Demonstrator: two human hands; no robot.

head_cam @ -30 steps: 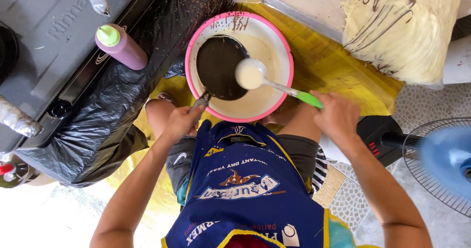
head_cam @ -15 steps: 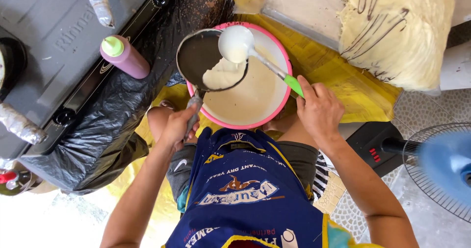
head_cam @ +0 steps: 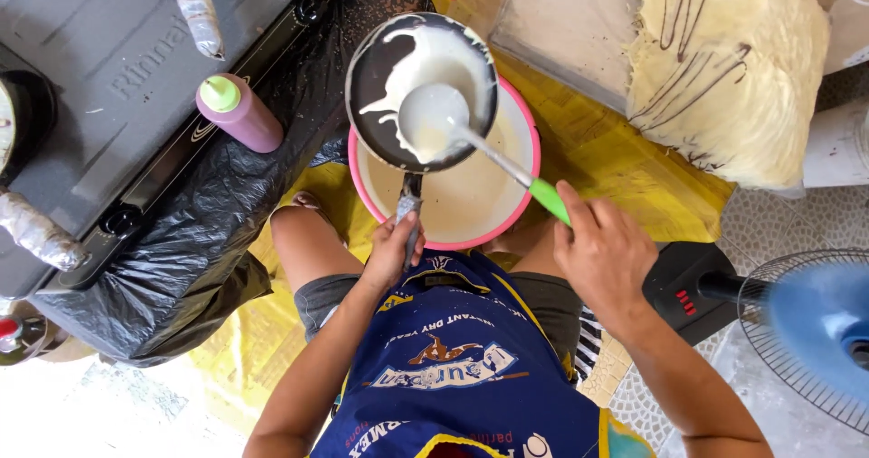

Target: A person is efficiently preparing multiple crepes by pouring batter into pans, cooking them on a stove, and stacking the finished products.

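Observation:
My left hand (head_cam: 396, 248) grips the handle of a small black frying pan (head_cam: 373, 78), held above the far rim of a pink bowl (head_cam: 534, 164) of pale batter. White batter covers part of the pan's inside. My right hand (head_cam: 605, 257) holds a ladle (head_cam: 434, 119) by its green handle; the ladle's cup sits over the pan, coated in batter. The bowl stands on a yellow sheet between my knees.
A grey gas stove (head_cam: 109, 87) wrapped in black plastic (head_cam: 181, 268) lies to the left, with a pink squeeze bottle (head_cam: 240, 114) on it. A stack of thin pale crepes (head_cam: 729, 69) sits at upper right. A blue fan (head_cam: 815, 331) stands at right.
The pan has been lifted out of the bowl and raised above its far rim. The ladle has followed it and poured batter into the pan, which now holds a wide white patch.

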